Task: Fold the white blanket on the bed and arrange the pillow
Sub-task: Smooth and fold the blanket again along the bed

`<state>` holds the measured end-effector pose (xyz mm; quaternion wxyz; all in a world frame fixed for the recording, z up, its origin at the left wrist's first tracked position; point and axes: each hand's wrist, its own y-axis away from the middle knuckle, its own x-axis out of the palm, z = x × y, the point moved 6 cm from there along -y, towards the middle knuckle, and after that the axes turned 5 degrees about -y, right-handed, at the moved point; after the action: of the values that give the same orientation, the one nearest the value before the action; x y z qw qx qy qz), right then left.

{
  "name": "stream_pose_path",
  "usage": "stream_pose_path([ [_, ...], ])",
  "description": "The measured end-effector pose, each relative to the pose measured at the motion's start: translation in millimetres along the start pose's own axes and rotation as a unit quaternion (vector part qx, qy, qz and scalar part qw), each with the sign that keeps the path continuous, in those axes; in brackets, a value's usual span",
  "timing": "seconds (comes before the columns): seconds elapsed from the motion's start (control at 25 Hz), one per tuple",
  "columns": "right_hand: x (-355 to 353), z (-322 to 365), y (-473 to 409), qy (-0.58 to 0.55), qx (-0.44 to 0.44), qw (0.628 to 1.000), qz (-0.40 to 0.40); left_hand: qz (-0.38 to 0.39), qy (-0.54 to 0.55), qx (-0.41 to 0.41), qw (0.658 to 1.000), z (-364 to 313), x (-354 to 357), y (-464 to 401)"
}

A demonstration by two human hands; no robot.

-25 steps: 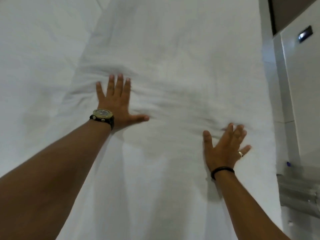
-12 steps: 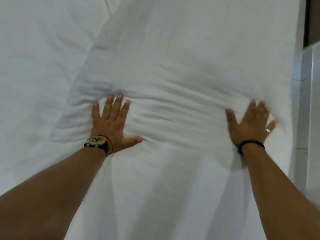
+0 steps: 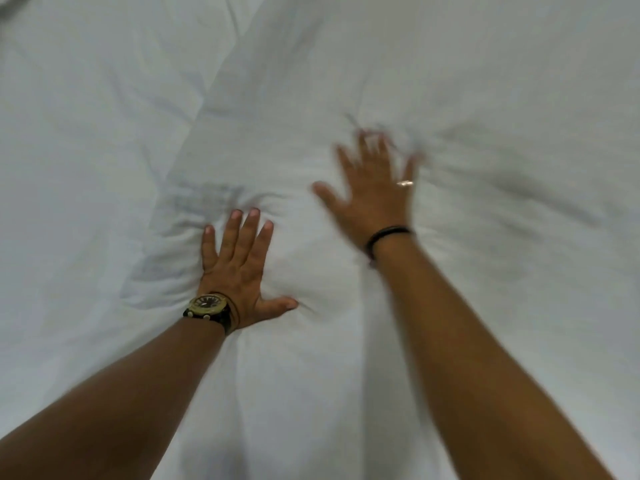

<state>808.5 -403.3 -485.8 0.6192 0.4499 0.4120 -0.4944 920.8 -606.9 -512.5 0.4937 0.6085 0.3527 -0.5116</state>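
Note:
The white blanket [image 3: 398,81] lies spread across the middle and right of the head view, with its left edge running diagonally from top centre toward the lower left. My left hand [image 3: 239,268], with a watch on the wrist, presses flat on the blanket near that edge, fingers apart, and the cloth bunches into creases around it. My right hand [image 3: 374,188] is flat and open on the blanket further up, blurred by motion, with a ring and a black wristband. No pillow is in view.
The white bed sheet [image 3: 86,133] fills the left side beside the blanket. Nothing else shows; the bed fills the whole frame.
My right hand has swept left across the blanket toward my left hand. My left hand has stayed pressed down. The view has shifted, and the wall at the right has gone from sight.

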Motion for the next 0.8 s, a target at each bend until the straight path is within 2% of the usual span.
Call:
stream_pose_path([
  [0.12, -46, -150, -18, 0.042, 0.139, 0.989, -0.019, -0.004, -0.002, 0.003, 1.0, 1, 2, 2],
  [0.2, -72, -233, -4, 0.032, 0.25, 0.967, -0.034, -0.013, 0.002, 0.006, 1.0, 2, 4, 2],
  [0.28, -80, -283, 32, -0.034, 0.343, 0.936, -0.068, -0.031, 0.003, 0.007, 0.999, 2, 5, 1],
  [0.4, -69, -314, 103, -0.189, 0.466, 0.859, -0.092, -0.051, 0.001, 0.012, 0.999, 2, 4, -1],
  [0.44, -67, -310, 125, -0.208, 0.493, 0.838, -0.105, -0.056, 0.001, 0.009, 0.998, 2, 4, -2],
  [0.48, -67, -295, 144, -0.198, 0.503, 0.832, -0.123, -0.064, 0.001, 0.006, 0.998, 4, 3, -1],
  [0.52, -68, -267, 166, -0.165, 0.493, 0.841, -0.149, -0.07, 0.0, 0.007, 0.998, 3, 2, 0],
  [0.6, -43, -180, 206, -0.134, 0.381, 0.899, -0.169, -0.072, -0.008, 0.006, 0.997, 2, -2, 2],
  [0.68, 7, -58, 267, -0.133, 0.211, 0.964, -0.092, -0.07, -0.005, 0.002, 0.998, -3, -9, 11],
  [0.72, 34, -19, 310, -0.113, 0.168, 0.977, -0.07, -0.064, 0.006, 0.014, 0.998, -4, -13, 23],
  [0.76, 49, -3, 353, -0.102, 0.17, 0.978, -0.068, -0.053, 0.024, 0.034, 0.998, -4, -15, 40],
  [0.8, 54, -5, 393, -0.099, 0.209, 0.97, -0.077, -0.038, 0.035, 0.054, 0.997, 0, -12, 68],
])
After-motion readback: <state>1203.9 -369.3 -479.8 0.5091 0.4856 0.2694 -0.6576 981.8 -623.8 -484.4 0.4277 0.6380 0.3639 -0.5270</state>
